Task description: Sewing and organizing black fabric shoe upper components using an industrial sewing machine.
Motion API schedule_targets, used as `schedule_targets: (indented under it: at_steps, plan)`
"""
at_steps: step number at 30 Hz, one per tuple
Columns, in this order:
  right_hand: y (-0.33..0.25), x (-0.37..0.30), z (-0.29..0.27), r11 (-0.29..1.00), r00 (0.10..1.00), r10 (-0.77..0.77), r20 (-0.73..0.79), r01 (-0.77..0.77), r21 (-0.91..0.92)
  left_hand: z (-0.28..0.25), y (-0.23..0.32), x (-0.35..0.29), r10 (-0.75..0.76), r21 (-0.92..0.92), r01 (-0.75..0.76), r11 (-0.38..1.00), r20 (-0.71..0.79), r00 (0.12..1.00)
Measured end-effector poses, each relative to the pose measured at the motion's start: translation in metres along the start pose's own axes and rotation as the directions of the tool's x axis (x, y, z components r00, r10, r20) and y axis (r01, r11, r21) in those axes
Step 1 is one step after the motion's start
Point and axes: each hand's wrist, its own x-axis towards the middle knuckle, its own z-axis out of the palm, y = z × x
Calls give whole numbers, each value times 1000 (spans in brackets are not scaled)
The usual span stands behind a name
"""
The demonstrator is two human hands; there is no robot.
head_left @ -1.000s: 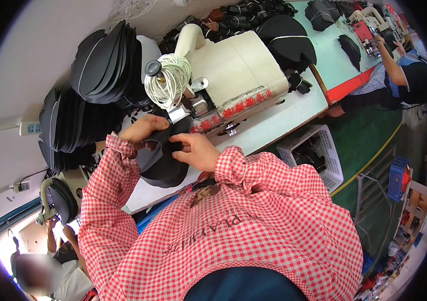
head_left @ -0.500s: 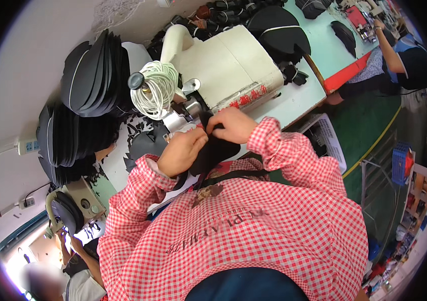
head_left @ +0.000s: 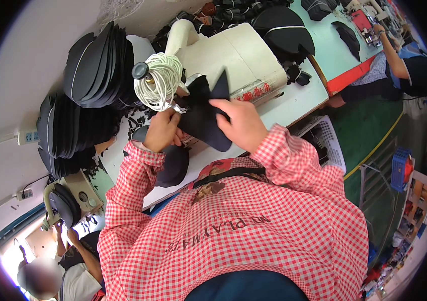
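In front of me, a black, flat piece of flexible material (head_left: pixel 204 122) with pointed tips spreads out beside the cream-coloured machine (head_left: pixel 238 57). My left hand (head_left: pixel 162 131) is closed at the piece's left edge, its fingertips partly hidden. On the opposite side my right hand (head_left: pixel 242 123) grips the right edge between thumb and fingers, the thumb lying on its face. The machine's working end is mostly covered by the piece. Below my left hand lie more dark rounded pieces (head_left: pixel 172 165) on the white tabletop (head_left: pixel 298 98).
Tied stacks of black panels (head_left: pixel 93 70) stand at the left. A coil of white cord (head_left: pixel 159 83) hangs on the machine. Another tied bundle (head_left: pixel 283 32) lies behind it. A white basket (head_left: pixel 326 138) sits at the right. Co-workers sit at far right (head_left: pixel 394 60) and lower left (head_left: pixel 80 271).
My hands have moved apart, left hand leftward and right hand rightward. The black piece, bunched between them before, is now spread out with its pointed tips showing.
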Motion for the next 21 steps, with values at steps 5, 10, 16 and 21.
schedule_targets:
  at_steps: [5,10,16,21]
  plan:
    - [-9,41,-25,1000,1000,-12,2,12,20,16,12,0,22,6,-22,1000,-155,988]
    - [15,31,-68,992,966,52,-254,-79,-96,-14,-12,-8,379,400,-302,865,-128,916]
    - [45,64,-37,699,997,-72,34,74,-711,-59,-68,-46,302,947,-211,243,132,944]
    - [8,-9,-3,990,954,-138,267,126,61,-52,-64,-49,640,979,-206,-11,165,750]
